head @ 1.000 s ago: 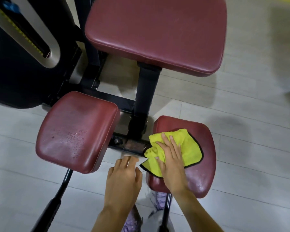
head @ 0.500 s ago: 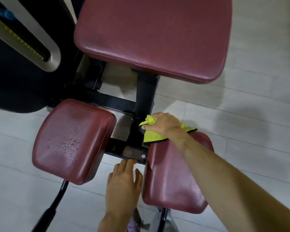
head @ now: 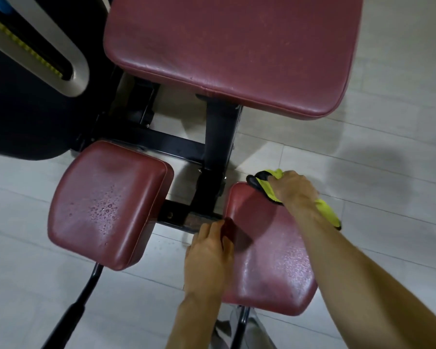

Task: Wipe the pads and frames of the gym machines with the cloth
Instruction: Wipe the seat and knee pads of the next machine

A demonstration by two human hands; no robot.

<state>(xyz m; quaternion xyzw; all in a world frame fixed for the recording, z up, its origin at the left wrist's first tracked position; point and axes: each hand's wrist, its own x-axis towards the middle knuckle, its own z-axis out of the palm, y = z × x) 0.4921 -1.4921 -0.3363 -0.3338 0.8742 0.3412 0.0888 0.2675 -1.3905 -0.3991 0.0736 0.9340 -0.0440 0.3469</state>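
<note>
Head view, looking down on a gym machine. We see three maroon pads on a black frame (head: 219, 142): a large pad (head: 232, 51) at 12 o'clock, a left pad (head: 103, 177) at 8 o'clock and a right pad (head: 269, 263) at 5 o'clock.

Our right hand (head: 293, 188), at 3 o'clock, curls round the yellow, black-edged cloth (head: 326, 214) and holds it bunched against the far edge of the right pad. One end of the cloth shows beyond the knuckles towards 11 o'clock. The other end trails out beneath the wrist towards 4 o'clock.

Our left hand (head: 208, 258), at 6 o'clock, grips nothing. Its fingers are extended along the right pad's 9 o'clock edge, and their tips are beside the crossbar (head: 184, 220).

Droplets (head: 106, 210) bead on the left pad, and the right pad shows a wet sheen. Pale floor (head: 375, 137) lies beneath.
</note>
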